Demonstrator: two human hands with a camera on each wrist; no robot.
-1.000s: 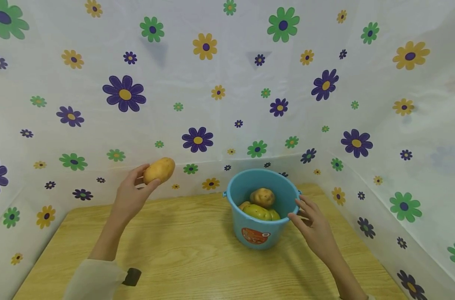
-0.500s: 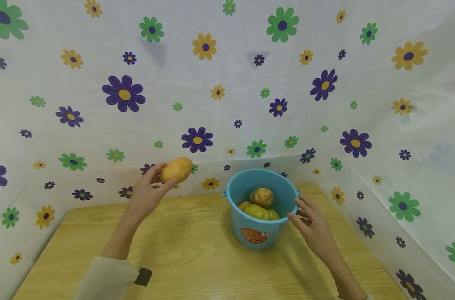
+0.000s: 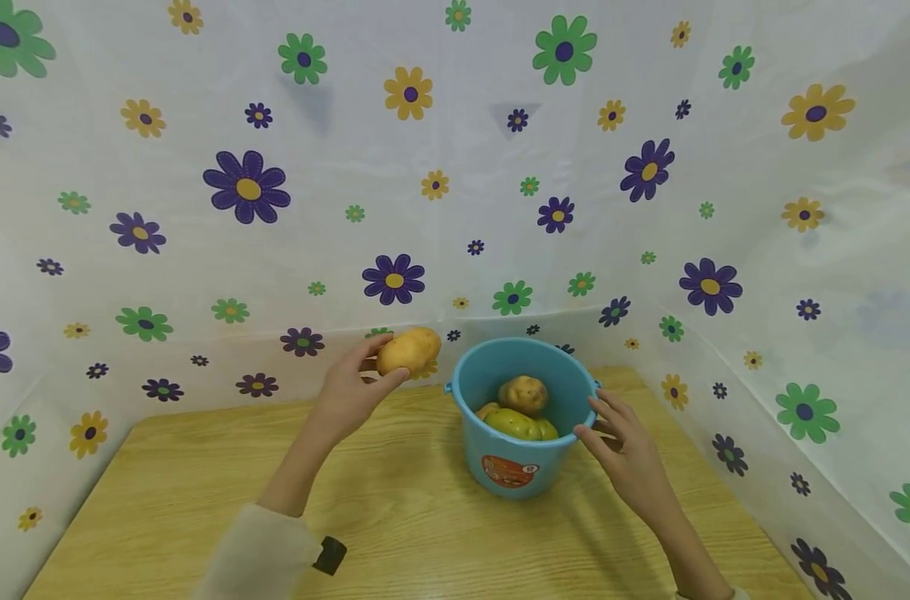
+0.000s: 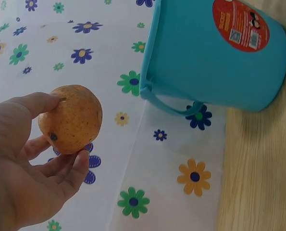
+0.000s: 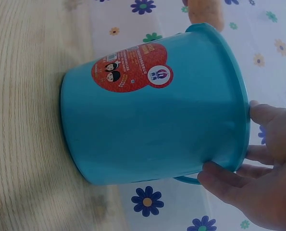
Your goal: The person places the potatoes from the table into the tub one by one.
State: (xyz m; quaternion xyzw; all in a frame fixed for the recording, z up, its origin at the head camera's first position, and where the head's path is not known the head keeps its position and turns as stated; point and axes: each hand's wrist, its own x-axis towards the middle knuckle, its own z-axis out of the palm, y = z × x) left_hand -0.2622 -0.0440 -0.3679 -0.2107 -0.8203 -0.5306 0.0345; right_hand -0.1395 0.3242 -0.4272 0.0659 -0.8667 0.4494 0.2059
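Note:
My left hand [image 3: 350, 396] holds a yellow-brown potato [image 3: 410, 351] between thumb and fingers, left of the bucket and a little above its rim. A dark spot marks the potato [image 4: 73, 118] in the left wrist view. The light-blue bucket [image 3: 477, 454] stands upright on the table, a red label on its front. Inside it lie several potatoes, among them a brown one [image 3: 525, 394] on top of a greenish one [image 3: 513, 424]. At the bucket's right side my right hand [image 3: 627, 458] holds the rim, thumb and fingertips against it; in the right wrist view its fingers [image 5: 224, 183] touch the outer wall.
The wood-grain table [image 3: 395, 533] ends at the back and right against a white sheet [image 3: 440, 208] printed with flowers. A blue handle [image 4: 174, 108] hangs from the bucket's rim. A black piece [image 3: 330, 555] sits by my left sleeve [image 3: 263, 554].
My left hand has carried the potato rightward, from over the table's left part to close beside the bucket. The right hand and bucket have stayed in place.

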